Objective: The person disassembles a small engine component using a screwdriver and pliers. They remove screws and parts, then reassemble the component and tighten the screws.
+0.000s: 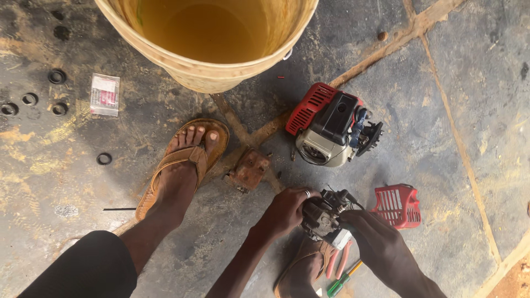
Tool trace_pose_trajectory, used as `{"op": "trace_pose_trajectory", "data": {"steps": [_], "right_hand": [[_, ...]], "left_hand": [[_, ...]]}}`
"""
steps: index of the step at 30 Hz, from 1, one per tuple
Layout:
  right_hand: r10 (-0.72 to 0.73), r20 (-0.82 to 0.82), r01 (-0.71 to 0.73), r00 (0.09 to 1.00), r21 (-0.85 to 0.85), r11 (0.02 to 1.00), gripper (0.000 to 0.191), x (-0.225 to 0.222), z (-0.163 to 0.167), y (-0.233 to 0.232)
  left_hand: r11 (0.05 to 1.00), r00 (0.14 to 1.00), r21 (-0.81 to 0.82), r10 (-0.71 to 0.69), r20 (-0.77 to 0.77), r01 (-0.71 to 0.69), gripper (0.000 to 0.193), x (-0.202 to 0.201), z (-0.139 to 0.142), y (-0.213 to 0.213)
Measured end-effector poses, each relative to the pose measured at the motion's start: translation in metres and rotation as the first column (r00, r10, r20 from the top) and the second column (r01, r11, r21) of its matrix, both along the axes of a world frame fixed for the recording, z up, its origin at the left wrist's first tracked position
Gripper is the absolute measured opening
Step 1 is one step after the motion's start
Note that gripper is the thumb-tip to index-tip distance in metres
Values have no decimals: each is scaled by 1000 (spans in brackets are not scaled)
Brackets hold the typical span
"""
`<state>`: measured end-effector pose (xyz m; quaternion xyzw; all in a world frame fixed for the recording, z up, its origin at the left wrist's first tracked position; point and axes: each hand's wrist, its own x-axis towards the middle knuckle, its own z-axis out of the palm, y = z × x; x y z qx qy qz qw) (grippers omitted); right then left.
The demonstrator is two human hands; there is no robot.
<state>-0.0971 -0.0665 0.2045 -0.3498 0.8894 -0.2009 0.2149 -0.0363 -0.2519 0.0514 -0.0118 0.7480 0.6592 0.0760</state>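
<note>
Left hand (287, 209) and right hand (375, 234) both closed around small dark engine part (322, 216); red-covered engine (331, 129) nearby; pliers (339, 259) below; bucket (210, 72) above.

You've got five black rubber rings (57, 76) on the floor, one yellow bucket (210, 72), one small engine (331, 129), one red cover (398, 205), one rusty metal part (249, 170), one plastic packet (104, 94), two sandals (190, 157).

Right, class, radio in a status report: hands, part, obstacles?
Left hand and right hand both grip the carburetor. Held above the floor. Small engine and red cover close by, not touching.
</note>
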Motion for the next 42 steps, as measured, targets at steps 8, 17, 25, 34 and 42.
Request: {"op": "trace_pose_trajectory", "data": {"steps": [8, 17, 25, 34, 42], "right_hand": [[38, -63, -34, 997, 55, 998, 39, 13, -11, 10], [181, -142, -178, 973, 31, 984, 32, 9, -16, -2], [-744, 214, 534, 633, 575, 620, 36, 18, -5, -40], [-434, 127, 383, 892, 297, 875, 46, -5, 24, -17], [90, -233, 36, 968, 485, 874, 17, 9, 16, 0]], "left_hand": [[999, 999, -15, 39, 25, -38, 34, 4, -4, -5], [974, 983, -186, 98, -158, -127, 29, 15, -13, -4], [989, 991, 101, -99, -86, 107, 29, 20, 13, -6], [978, 944, -117, 130, -303, -173, 19, 13, 8, 40], [983, 942, -53, 155, -297, -178, 15, 11, 13, 50]]}}
